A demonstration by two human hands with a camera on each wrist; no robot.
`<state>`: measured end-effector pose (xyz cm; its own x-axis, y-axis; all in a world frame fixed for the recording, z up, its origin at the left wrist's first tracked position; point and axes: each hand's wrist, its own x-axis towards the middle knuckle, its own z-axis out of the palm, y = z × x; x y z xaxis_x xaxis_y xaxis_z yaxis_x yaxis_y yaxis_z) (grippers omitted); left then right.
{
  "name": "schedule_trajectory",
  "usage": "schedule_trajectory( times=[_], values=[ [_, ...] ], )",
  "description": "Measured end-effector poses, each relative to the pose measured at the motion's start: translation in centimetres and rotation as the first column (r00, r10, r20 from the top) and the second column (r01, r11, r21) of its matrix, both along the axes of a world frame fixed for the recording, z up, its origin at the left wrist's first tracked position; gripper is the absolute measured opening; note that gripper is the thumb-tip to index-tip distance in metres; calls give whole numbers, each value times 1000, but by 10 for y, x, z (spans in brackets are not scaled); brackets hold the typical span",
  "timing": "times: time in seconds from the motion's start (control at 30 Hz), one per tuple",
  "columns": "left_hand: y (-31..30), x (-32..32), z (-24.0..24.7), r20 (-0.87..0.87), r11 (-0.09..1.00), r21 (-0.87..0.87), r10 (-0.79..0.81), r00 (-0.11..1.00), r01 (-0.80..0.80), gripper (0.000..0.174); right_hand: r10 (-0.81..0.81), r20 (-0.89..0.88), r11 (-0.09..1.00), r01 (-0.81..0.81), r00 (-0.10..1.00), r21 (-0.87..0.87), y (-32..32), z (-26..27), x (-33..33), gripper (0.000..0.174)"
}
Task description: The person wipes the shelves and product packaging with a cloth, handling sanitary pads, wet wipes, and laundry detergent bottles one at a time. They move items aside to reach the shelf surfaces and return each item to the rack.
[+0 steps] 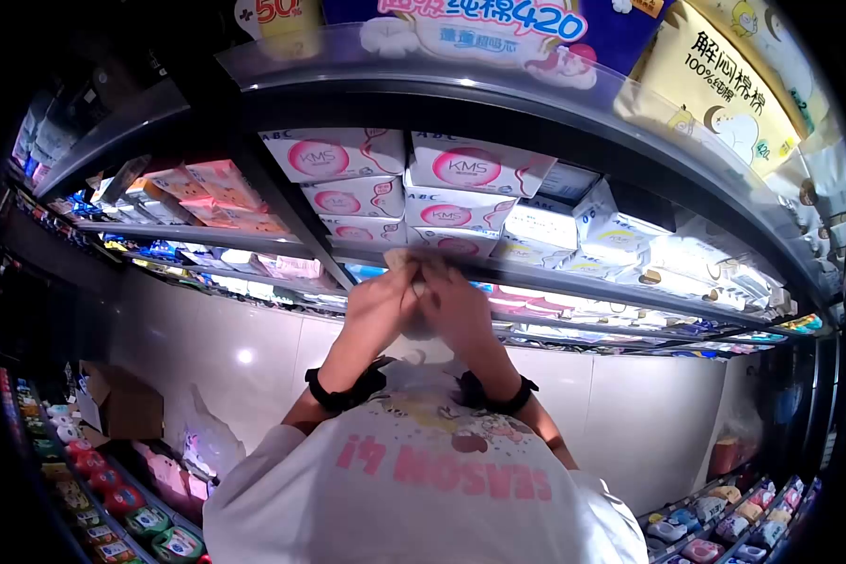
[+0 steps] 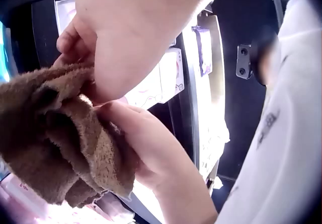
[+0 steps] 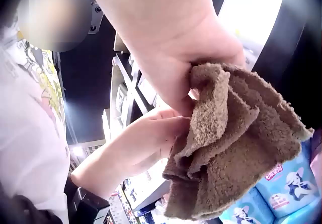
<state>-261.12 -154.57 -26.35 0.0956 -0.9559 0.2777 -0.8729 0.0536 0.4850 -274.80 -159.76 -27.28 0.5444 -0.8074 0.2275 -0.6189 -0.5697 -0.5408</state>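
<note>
A crumpled brown terry cloth (image 2: 50, 143) is held up between both hands, in front of a lit shop shelf (image 1: 573, 285) stacked with white-and-pink packets (image 1: 461, 169). The left hand (image 2: 126, 32) pinches the cloth's upper fold. The fingers of the right hand (image 2: 146, 138) curl into it from below.

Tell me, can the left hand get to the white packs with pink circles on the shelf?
Probably yes. The left hand looks close before the white packs, nothing between. But its fingers grip the brown cloth, shared with the right hand.
</note>
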Motion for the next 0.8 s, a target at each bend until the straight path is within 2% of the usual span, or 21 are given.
schedule_trajectory(
  times=[0.07, 0.1, 0.17, 0.23, 0.3, 0.37, 0.4, 0.43, 0.5, 0.53, 0.6, 0.63, 0.7, 0.73, 0.77, 0.8],
  values=[
    [-4, 0, 10, 66, 997, 71, -41, 997, 36, 25, -10, 74, 1000, 11, 997, -12, 0, -13, 1, 32],
    [-6, 1, 7, 57, 995, 2, -95, 994, 95, 24, 8, 118, 999, -4, 993, -34, -3, -20, -4, 31],
    [-13, -5, 20, 20, 975, -18, -219, 976, 219, 21, 14, 170, 995, 3, 985, -101, -5, -20, -13, 27],
    [-22, -10, 13, -41, 925, -65, -377, 925, 375, 21, -108, 172, 986, 128, 979, -110, 8, 15, -31, 26],
    [-21, -27, 61, -35, 860, -214, -482, 876, 464, 31, -38, 435, 943, 177, 900, -283, 9, 40, -59, 35],
    [-28, -38, 112, 81, 668, -503, -595, 800, 548, 36, -94, 443, 908, 259, 891, -329, 19, 100, -83, 32],
    [-29, -39, 121, 97, 643, -494, -628, 772, 585, 47, -65, 473, 878, 276, 878, -392, 23, 127, -87, 34],
    [-28, -45, 135, 109, 662, -500, -592, 798, 559, 50, -31, 502, 840, 294, 865, -456, 24, 150, -89, 35],
    [-33, -67, 172, 60, 673, -544, -565, 823, 501, 50, -81, 491, 794, 354, 867, -494, 23, 184, -82, 39],
    [-36, -73, 174, 71, 659, -549, -576, 814, 514, 50, -78, 500, 786, 362, 863, -501, 18, 194, -74, 40],
    [-42, -78, 179, 246, 761, -508, -319, 915, 403, 47, -211, 414, 779, 408, 886, -477, 9, 203, -55, 39],
    [-34, -77, 188, 112, 816, -476, -313, 943, 328, 44, -252, 376, 759, 423, 892, -494, 4, 205, -48, 39],
    [-29, -62, 181, 60, 822, -461, -346, 936, 333, 57, -199, 352, 786, 364, 915, -500, 8, 207, -38, 39],
    [-27, -53, 178, 89, 827, -464, -312, 946, 317, 56, -140, 334, 823, 297, 932, -484, 10, 211, -33, 40],
    [-25, -45, 163, -194, 858, -488, -285, 939, 160, 59, -127, 286, 818, 263, 950, -511, 12, 211, -23, 42],
    [-20, -38, 160, -219, 841, -526, -276, 936, 125, 62, -9, 261, 745, 181, 965, -642, 8, 210, -13, 43]
  ],
)
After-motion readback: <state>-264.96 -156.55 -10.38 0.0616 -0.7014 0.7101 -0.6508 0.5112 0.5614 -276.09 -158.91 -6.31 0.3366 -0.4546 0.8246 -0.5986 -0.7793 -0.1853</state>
